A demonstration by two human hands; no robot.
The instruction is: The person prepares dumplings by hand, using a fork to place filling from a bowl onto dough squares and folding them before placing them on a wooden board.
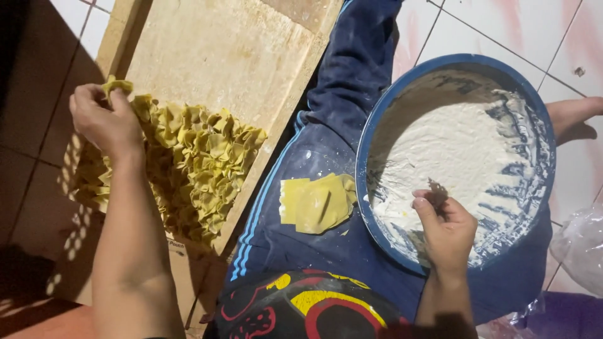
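My left hand [103,119] reaches out over a wooden board [232,56] and pinches a folded yellow dumpling [118,85] at the far left end of a heap of folded dumplings [195,163]. My right hand [446,229] is closed around a thin dark stick [434,188] over a blue basin [377,125] of white filling [452,150]. A small stack of flat yellow wrappers [317,201] lies on my thigh, on dark blue trousers [345,94].
The basin rests on my lap, its rim next to the wrappers. A bare foot [575,113] shows past the basin on the white tiled floor [534,25]. A clear plastic bag [581,248] lies at the right edge. Brown floor lies left of the board.
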